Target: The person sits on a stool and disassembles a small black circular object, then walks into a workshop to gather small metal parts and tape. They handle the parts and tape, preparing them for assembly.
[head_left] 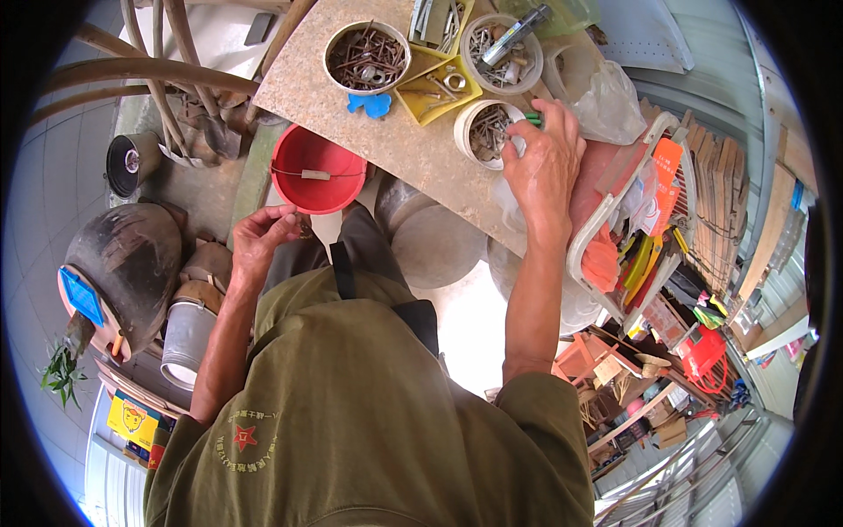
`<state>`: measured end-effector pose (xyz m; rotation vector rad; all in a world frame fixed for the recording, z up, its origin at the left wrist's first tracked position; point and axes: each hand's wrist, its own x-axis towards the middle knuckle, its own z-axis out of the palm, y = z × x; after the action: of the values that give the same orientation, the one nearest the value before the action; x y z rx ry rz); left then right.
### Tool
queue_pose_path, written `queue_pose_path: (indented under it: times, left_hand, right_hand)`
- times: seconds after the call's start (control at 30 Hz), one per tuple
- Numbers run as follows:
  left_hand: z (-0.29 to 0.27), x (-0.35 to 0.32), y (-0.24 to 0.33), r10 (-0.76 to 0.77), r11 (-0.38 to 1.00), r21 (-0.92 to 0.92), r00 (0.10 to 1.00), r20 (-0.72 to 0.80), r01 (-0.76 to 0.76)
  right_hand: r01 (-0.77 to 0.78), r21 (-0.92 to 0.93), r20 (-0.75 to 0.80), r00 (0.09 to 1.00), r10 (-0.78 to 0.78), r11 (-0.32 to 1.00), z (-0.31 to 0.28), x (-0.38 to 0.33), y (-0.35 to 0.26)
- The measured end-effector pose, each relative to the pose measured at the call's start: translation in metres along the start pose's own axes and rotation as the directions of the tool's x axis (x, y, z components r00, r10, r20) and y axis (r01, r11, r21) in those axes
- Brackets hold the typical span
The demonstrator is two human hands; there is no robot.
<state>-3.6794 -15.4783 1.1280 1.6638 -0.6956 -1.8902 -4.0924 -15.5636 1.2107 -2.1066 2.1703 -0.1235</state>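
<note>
My right hand (544,162) lies on the board (413,149), knuckles up, at the rim of a white cup (487,132) full of rusty screws. The fingers are curled down over the cup's right edge, and something small and green (533,119) shows at their tips; I cannot tell whether I pinch it or only touch it. A clear plastic bag (610,101) sits just beside the hand, to its right.

My left hand (262,239) hangs lower, off the board's edge, just under a red bowl (316,169). Its fingers are bent inward, thumb close to the fingertips, nearly closed; something small and dark seems to sit between them, too small to make out. The red bowl has a wire across its mouth with a pale tag on it, and rests at the board's left edge.

Further up the board stand a white tub (366,57) of rusty nails, a yellow tray (436,88) with rings and bolts, and another round tub (502,53) with mixed metal bits and a tool lying across it. A blue plastic piece (369,105) lies between the nail tub and the red bowl.

To my left sits a dark round pot (132,263), with a grey pipe (184,338) beside it. To my right, a white basket (628,228) holds orange and yellow things.
</note>
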Motion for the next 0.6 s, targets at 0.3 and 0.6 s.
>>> queue_pose_path:
  times: [0.3, 0.6]
  left_hand:
    - [0.003, 0.000, 0.004, -0.008, 1.000, -0.024, 1.000, -0.008, 0.007]
    - [0.001, 0.001, 0.004, -0.007, 1.000, -0.005, 1.000, 0.000, 0.007]
  right_hand:
    - [0.071, -0.033, -0.010, 0.997, -0.071, 0.997, 0.010, 0.009, -0.002]
    - [0.102, -0.066, 0.062, 0.993, -0.098, 0.993, 0.008, 0.012, -0.001]
